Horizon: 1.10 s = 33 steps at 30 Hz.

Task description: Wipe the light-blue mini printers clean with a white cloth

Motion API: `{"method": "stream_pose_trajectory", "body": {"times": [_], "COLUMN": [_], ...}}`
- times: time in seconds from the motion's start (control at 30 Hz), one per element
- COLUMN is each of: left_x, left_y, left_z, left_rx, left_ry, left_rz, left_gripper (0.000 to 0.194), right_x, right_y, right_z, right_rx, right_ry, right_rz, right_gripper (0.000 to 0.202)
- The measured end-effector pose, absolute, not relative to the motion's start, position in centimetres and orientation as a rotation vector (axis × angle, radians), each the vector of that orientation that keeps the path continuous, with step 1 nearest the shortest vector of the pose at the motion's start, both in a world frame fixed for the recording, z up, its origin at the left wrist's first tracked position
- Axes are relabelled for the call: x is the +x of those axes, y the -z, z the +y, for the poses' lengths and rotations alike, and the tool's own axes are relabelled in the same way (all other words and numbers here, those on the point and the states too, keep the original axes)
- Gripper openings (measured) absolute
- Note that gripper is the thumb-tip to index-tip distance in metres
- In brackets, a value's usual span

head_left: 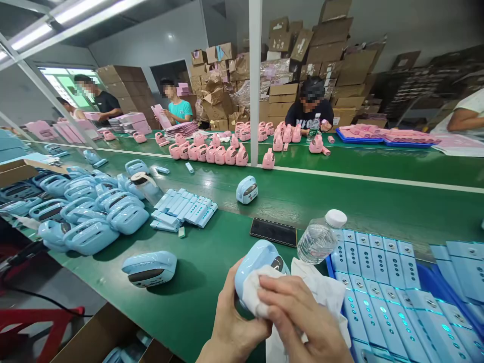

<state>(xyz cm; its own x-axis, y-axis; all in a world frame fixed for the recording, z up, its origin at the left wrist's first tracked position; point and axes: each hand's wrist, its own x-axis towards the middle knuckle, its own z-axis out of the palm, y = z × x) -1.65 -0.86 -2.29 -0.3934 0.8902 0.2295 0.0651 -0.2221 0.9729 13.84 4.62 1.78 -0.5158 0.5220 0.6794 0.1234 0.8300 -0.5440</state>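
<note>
Blue casing (260,259) half hidden by cloth (257,292); hands cut off, perhaps wrists

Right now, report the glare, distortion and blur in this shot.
Head view: ceiling lights blow out white, glare streaks the blue panels, edges bend like a wide lens, the hands' blue shell stays sharp, and workers' faces are blurred.

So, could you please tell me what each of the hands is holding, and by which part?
The left hand grips the light blue device around its lower end. The right hand presses a bunched part of the white cloth against it.
</note>
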Motion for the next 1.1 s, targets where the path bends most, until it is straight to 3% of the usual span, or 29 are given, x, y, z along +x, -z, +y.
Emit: {"method": "stream_pose_trajectory", "body": {"times": [0.2, 0.3, 0.43, 0.57, 0.7, 0.8, 0.93, 1.1], "left_x": [-0.9, -0.8, -1.1, -1.5, -1.5, -1.3, -1.0, -0.9], "left_y": [1.9, 1.4, 1.5, 1.9, 1.1, 0.4, 0.2, 0.3], "left_z": [-0.5, -0.6, -0.7, -0.7, -0.8, -1.1, -1.3, -1.1], "left_rx": [1.233, 1.212, 1.27, 1.317, 1.204, 0.967, 0.863, 0.972], "left_ry": [-1.721, -1.688, -1.669, -1.648, -1.561, -1.492, -1.509, -1.553], "left_rz": [1.516, 1.493, 1.592, 1.474, 1.486, 1.417, 1.319, 1.406], "left_gripper": [0.065, 0.068, 0.067, 0.07, 0.069, 0.068, 0.077, 0.062], "right_x": [14.1, 13.9, 13.8, 13.9, 14.9, 15.7, 15.5, 13.9], "right_y": [-1.8, -1.4, -1.3, -1.8, -1.7, -0.8, -0.2, -1.1], "right_z": [5.8, 5.8, 5.8, 5.6, 6.1, 6.8, 6.4, 4.8], "right_rx": [-0.67, -0.501, -0.666, -0.451, -0.657, -0.981, -1.154, -0.698], "right_ry": [-0.451, -0.366, -0.447, -0.385, -0.78, -1.009, -0.753, -0.647], "right_rz": [-1.937, -2.073, -1.932, -2.099, -1.917, -1.691, -1.485, -1.953], "right_gripper": [0.024, 0.027, 0.019, 0.02, 0.003, 0.011, 0.034, 0.028]}}
